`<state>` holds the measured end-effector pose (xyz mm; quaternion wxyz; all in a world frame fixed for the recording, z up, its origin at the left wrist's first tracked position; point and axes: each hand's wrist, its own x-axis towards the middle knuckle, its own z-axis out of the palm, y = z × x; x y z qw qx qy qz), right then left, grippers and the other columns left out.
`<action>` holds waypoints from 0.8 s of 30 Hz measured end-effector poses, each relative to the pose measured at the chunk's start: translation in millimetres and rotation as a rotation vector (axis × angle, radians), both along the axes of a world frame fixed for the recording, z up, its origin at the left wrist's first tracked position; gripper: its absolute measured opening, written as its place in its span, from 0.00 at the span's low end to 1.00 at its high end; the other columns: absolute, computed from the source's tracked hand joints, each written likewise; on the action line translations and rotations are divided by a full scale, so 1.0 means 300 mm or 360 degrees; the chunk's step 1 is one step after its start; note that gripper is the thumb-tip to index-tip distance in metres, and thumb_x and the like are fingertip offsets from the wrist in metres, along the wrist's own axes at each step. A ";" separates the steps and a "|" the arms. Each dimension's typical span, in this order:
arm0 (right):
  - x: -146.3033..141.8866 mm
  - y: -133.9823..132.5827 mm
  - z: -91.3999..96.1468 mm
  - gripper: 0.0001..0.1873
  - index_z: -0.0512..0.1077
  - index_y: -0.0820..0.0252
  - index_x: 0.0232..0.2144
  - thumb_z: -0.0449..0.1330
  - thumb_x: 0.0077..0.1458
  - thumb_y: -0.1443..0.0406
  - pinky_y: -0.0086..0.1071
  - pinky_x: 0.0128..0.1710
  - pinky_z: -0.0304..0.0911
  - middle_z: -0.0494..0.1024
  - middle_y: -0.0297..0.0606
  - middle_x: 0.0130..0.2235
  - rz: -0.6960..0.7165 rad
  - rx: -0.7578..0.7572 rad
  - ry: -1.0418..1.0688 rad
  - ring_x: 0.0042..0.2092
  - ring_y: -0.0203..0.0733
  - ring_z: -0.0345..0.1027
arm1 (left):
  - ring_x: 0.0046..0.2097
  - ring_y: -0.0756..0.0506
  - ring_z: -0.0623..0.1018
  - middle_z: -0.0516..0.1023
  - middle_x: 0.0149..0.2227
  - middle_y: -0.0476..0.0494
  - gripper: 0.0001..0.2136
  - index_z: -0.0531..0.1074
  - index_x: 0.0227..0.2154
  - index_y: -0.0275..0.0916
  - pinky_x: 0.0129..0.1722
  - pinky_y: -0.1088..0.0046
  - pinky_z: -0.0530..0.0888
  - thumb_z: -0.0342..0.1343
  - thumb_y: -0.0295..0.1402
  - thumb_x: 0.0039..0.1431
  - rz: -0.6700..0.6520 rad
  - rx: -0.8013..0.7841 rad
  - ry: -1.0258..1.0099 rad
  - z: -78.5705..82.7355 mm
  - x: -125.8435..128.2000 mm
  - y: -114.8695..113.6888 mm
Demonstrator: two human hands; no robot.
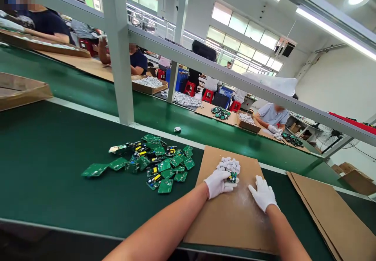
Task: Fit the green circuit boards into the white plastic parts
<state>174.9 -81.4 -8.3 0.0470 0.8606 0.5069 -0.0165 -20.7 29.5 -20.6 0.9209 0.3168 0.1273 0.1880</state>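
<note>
My left hand (219, 183), in a white glove, grips a small green circuit board (232, 177) with its component side showing. Just beyond it, a heap of small white pieces (228, 164) lies on a brown cardboard sheet (232, 218). My right hand (263, 193), gloved as well, rests flat over the sheet's right side, its fingers apart and nothing in them. To the left of the cardboard, a loose pile of green circuit boards (166, 164) is spread on the dark green work surface. Some boards lie face down, others show yellow and black components.
A grey metal post (117, 57) and rail stand ahead. Behind the bench edge runs a green belt (158, 114) carrying one small white part (177, 129). Cardboard sheets (331, 214) lie at right, a cardboard tray (23, 90) at left. Several co-workers sit across the belt.
</note>
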 end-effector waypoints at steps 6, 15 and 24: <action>-0.053 -0.015 -0.033 0.42 0.52 0.63 0.61 0.48 0.51 0.45 0.40 0.62 0.34 0.45 0.39 0.65 0.0393 -0.0017 0.0012 0.65 0.50 0.30 | 0.35 0.44 0.78 0.73 0.44 0.32 0.23 0.63 0.49 0.35 0.34 0.71 0.69 0.58 0.37 0.50 -0.0036 0.0026 0.0022 -0.011 0.012 0.007; 0.046 -0.013 -0.052 0.42 0.50 0.68 0.61 0.47 0.52 0.47 0.42 0.62 0.40 0.44 0.44 0.65 0.0465 0.0097 0.0002 0.65 0.52 0.33 | 0.36 0.44 0.78 0.74 0.44 0.31 0.21 0.66 0.44 0.34 0.35 0.70 0.69 0.60 0.38 0.49 -0.0045 0.0075 0.0058 -0.027 0.009 0.018; 0.189 -0.008 -0.179 0.41 0.51 0.73 0.60 0.39 0.54 0.47 0.47 0.60 0.45 0.48 0.50 0.64 0.0511 0.0212 -0.0157 0.64 0.53 0.40 | 0.38 0.43 0.78 0.75 0.41 0.36 0.22 0.68 0.47 0.35 0.39 0.67 0.70 0.58 0.36 0.49 -0.0218 0.0125 -0.0163 -0.040 0.014 0.050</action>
